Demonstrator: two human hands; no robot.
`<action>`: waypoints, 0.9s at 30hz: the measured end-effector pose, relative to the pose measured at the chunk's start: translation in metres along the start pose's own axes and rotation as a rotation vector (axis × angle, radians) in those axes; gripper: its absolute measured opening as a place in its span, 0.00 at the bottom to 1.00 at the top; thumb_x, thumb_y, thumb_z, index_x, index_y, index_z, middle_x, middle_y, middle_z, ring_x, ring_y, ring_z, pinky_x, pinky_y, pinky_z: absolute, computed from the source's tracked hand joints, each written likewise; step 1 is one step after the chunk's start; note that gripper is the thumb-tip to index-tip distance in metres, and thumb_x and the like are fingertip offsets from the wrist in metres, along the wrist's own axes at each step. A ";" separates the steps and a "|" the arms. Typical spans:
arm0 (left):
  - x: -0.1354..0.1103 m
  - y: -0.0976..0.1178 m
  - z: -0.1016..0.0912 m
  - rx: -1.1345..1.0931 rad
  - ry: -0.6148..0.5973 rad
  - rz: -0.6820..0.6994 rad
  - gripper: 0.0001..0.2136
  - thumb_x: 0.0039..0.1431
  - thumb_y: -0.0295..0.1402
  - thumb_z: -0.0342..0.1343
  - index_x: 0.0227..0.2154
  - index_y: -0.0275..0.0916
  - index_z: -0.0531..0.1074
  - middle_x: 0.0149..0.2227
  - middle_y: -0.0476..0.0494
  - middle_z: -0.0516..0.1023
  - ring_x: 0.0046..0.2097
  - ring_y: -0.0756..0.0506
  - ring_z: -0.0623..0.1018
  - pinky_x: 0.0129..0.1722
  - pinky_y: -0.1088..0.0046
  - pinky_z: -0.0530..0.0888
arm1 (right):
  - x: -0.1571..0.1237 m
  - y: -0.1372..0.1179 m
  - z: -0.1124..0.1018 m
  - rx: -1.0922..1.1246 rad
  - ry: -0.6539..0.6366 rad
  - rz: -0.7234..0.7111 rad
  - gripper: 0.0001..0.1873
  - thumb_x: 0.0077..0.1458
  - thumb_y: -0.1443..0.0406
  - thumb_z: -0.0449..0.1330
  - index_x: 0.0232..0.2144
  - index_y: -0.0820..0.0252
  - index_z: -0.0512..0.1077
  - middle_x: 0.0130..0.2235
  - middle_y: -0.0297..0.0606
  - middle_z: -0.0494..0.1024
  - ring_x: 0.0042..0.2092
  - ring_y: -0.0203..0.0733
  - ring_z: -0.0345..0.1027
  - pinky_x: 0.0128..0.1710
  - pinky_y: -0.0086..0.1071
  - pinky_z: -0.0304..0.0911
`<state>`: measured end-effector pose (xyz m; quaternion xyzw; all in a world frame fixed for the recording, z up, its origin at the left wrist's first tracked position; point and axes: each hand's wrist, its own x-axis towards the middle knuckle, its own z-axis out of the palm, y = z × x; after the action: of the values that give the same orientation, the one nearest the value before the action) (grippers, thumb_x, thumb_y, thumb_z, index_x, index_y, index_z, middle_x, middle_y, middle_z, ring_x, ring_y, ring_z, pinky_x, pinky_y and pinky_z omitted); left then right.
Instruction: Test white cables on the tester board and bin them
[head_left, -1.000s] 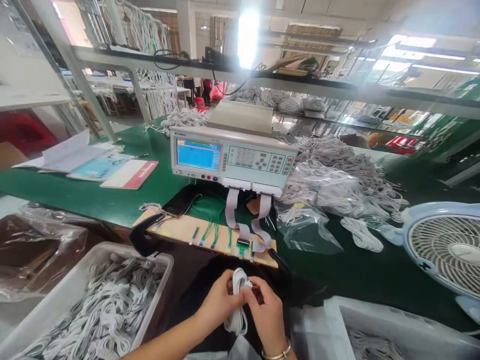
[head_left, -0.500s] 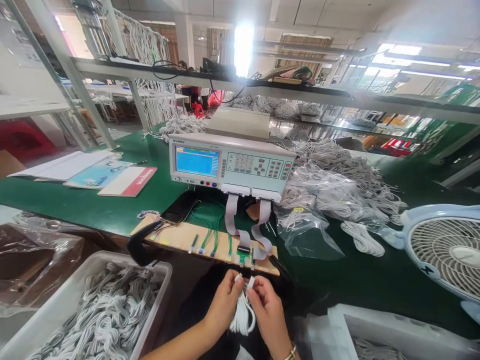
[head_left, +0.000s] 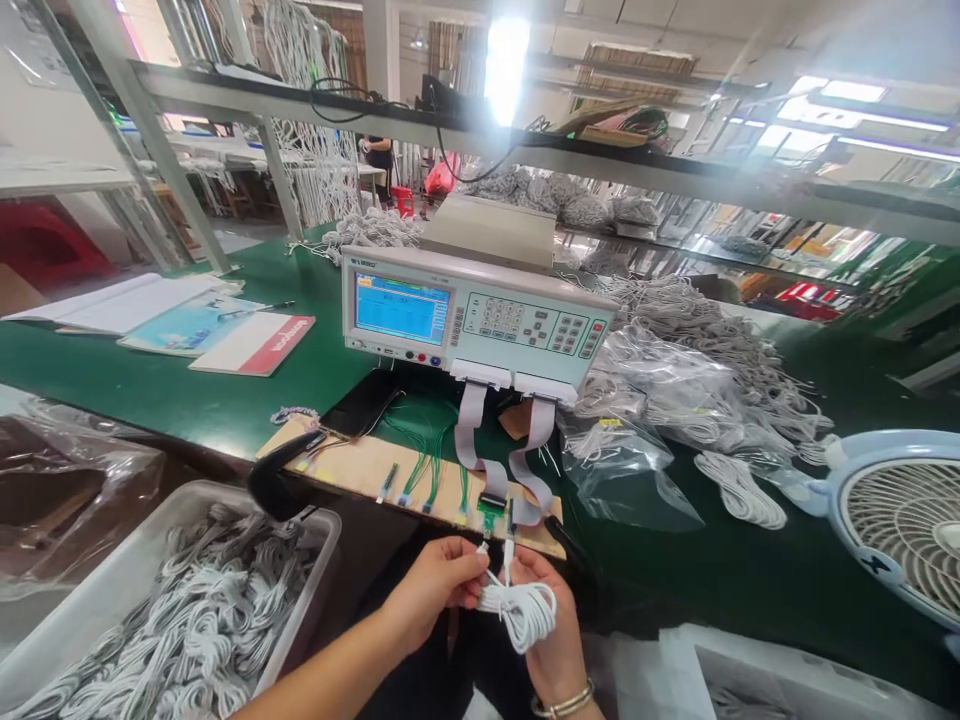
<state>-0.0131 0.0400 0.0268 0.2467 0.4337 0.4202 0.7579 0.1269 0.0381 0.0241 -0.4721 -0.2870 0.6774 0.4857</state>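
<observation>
A bundled white cable [head_left: 531,615] hangs between my hands, its coil resting against my right palm. My left hand [head_left: 442,580] pinches one small plug of it, just below the green circuit board [head_left: 491,518]. In my right hand [head_left: 551,600], closed on the cable, the other white plug [head_left: 509,553] points up at a slim upright connector on the wooden board [head_left: 349,480]. Whether either plug is seated I cannot tell. Grey ribbon cables [head_left: 471,430] run from the board up to a tester [head_left: 480,310] with a lit blue screen.
To my left stands a white bin [head_left: 330,530] full of coiled cables; a second bin [head_left: 690,650] is at lower right. Bagged cables [head_left: 660,390] and a blue-rimmed fan [head_left: 907,520] occupy the right. Papers [head_left: 255,345] lie left. A shelf beam [head_left: 525,150] crosses behind.
Both hands have moved up toward the wooden board with the cable plugs. The coil has swung right, against my right hand. Text on the tester's screen has changed, and the view has shifted slightly.
</observation>
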 end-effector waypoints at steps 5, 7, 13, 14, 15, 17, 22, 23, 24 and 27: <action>0.004 -0.002 0.004 -0.014 0.082 0.011 0.12 0.39 0.37 0.59 0.19 0.33 0.64 0.19 0.48 0.70 0.18 0.56 0.65 0.19 0.81 0.60 | 0.001 -0.008 -0.006 -0.155 -0.012 -0.003 0.15 0.37 0.60 0.63 0.29 0.64 0.71 0.21 0.35 0.75 0.23 0.39 0.66 0.23 0.29 0.60; 0.005 -0.006 0.009 -0.043 0.142 0.046 0.12 0.39 0.37 0.59 0.19 0.33 0.63 0.18 0.49 0.70 0.18 0.56 0.65 0.19 0.82 0.60 | -0.002 -0.016 -0.010 -0.230 -0.026 0.003 0.15 0.37 0.60 0.64 0.29 0.64 0.72 0.22 0.36 0.76 0.21 0.36 0.65 0.20 0.27 0.58; 0.003 -0.018 0.024 -0.277 0.229 0.112 0.13 0.38 0.37 0.61 0.19 0.33 0.65 0.19 0.50 0.69 0.20 0.57 0.65 0.23 0.82 0.63 | -0.017 -0.013 -0.016 -0.240 0.083 -0.037 0.15 0.41 0.60 0.61 0.32 0.63 0.70 0.26 0.35 0.76 0.19 0.31 0.60 0.13 0.22 0.50; 0.003 -0.018 0.024 -0.296 0.218 0.108 0.13 0.37 0.36 0.61 0.19 0.33 0.65 0.20 0.50 0.69 0.20 0.57 0.65 0.24 0.82 0.63 | -0.019 -0.010 -0.015 -0.197 0.087 -0.039 0.14 0.42 0.61 0.60 0.33 0.63 0.70 0.27 0.35 0.76 0.20 0.32 0.61 0.14 0.23 0.52; 0.003 -0.018 0.023 -0.297 0.203 0.099 0.13 0.36 0.36 0.62 0.20 0.33 0.66 0.20 0.50 0.68 0.21 0.57 0.65 0.23 0.82 0.63 | -0.019 -0.007 -0.015 -0.141 0.087 -0.035 0.14 0.43 0.61 0.60 0.34 0.62 0.69 0.27 0.36 0.76 0.22 0.34 0.63 0.16 0.24 0.55; 0.003 -0.014 0.018 -0.244 0.162 0.067 0.13 0.35 0.37 0.62 0.22 0.33 0.68 0.19 0.52 0.66 0.20 0.58 0.62 0.21 0.83 0.59 | -0.018 -0.004 -0.013 -0.034 0.084 -0.025 0.14 0.43 0.62 0.59 0.35 0.61 0.69 0.28 0.36 0.75 0.26 0.37 0.67 0.21 0.26 0.60; 0.003 0.001 0.011 -0.032 0.083 0.015 0.19 0.41 0.48 0.54 0.26 0.33 0.71 0.18 0.55 0.58 0.17 0.58 0.55 0.17 0.81 0.50 | -0.002 -0.014 -0.007 -0.164 0.047 0.021 0.11 0.39 0.58 0.61 0.25 0.60 0.72 0.12 0.25 0.64 0.14 0.30 0.55 0.12 0.23 0.51; 0.004 0.002 0.012 -0.001 0.079 0.026 0.20 0.42 0.49 0.52 0.25 0.33 0.71 0.18 0.55 0.57 0.17 0.58 0.54 0.17 0.80 0.49 | 0.002 -0.018 -0.005 -0.248 0.028 0.019 0.12 0.38 0.57 0.62 0.22 0.61 0.73 0.10 0.24 0.62 0.13 0.30 0.54 0.12 0.24 0.51; 0.006 0.004 0.012 0.025 0.078 0.040 0.21 0.42 0.50 0.51 0.25 0.33 0.71 0.18 0.55 0.57 0.17 0.58 0.54 0.17 0.80 0.48 | 0.005 -0.022 -0.002 -0.333 0.013 -0.002 0.13 0.37 0.56 0.62 0.21 0.61 0.73 0.10 0.26 0.63 0.14 0.32 0.56 0.14 0.25 0.53; 0.012 0.005 0.015 0.060 0.094 0.071 0.21 0.41 0.51 0.51 0.24 0.33 0.71 0.16 0.56 0.55 0.16 0.57 0.52 0.16 0.79 0.47 | 0.012 -0.028 0.005 -0.520 0.023 -0.126 0.15 0.35 0.54 0.62 0.19 0.61 0.75 0.17 0.33 0.73 0.26 0.42 0.67 0.28 0.28 0.62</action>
<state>0.0006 0.0526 0.0326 0.2646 0.4722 0.4447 0.7136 0.1318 0.0601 0.0450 -0.5699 -0.4745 0.5439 0.3926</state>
